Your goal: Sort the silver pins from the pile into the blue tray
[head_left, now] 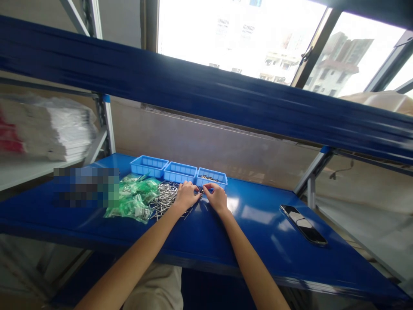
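Note:
A loose pile of thin, silvery metal pieces [166,197], like long screws or rivets, lies on the blue shelf top [254,215]. My left hand [187,196] rests at the pile's right side, thumb and fingers drawn together. Close beside it, my right hand [216,198] is closed in a pinch, its fingertips almost meeting the left ones. A few small metal bits show between the two hands, but what each pinch holds is too small to make out. Just behind my hands stands a blue bin [211,177] with a small heap of metal pieces inside.
Two more blue bins, a middle one [180,173] and a left one [149,166], adjoin it. Green-and-clear plastic bags [135,198] lie left of the pile. A phone [303,224] lies at the right. A blue shelf beam [206,92] crosses overhead.

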Action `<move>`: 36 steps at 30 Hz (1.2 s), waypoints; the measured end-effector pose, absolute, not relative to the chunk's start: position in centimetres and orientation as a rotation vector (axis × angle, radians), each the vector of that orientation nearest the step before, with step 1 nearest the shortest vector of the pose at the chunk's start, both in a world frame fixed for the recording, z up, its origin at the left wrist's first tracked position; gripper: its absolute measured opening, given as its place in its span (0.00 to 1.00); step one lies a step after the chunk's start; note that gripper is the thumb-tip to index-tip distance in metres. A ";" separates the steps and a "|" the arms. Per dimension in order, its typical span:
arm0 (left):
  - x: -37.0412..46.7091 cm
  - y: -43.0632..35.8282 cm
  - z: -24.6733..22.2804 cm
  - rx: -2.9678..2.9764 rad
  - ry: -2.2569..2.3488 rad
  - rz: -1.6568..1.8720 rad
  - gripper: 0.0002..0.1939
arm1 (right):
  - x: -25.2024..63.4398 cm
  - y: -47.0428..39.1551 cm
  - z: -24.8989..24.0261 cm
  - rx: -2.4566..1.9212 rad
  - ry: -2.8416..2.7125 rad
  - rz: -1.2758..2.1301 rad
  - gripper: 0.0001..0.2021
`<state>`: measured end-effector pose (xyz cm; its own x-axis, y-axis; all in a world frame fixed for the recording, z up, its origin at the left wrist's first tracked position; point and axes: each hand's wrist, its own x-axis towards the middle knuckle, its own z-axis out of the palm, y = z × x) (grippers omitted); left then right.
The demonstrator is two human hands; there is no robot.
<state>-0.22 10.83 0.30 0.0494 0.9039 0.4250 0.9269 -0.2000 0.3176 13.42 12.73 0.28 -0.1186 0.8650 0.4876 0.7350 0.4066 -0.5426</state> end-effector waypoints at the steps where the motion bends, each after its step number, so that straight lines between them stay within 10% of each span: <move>1: -0.2 10.8 0.3 -2.244 -1.960 -0.852 0.12 | 13.5 12.7 0.3 -1.377 -1.889 0.211 0.09; 36: 0.2 11.3 1.4 -2.140 -1.958 -1.636 0.13 | 12.5 12.9 -0.3 -1.067 -1.765 0.735 0.17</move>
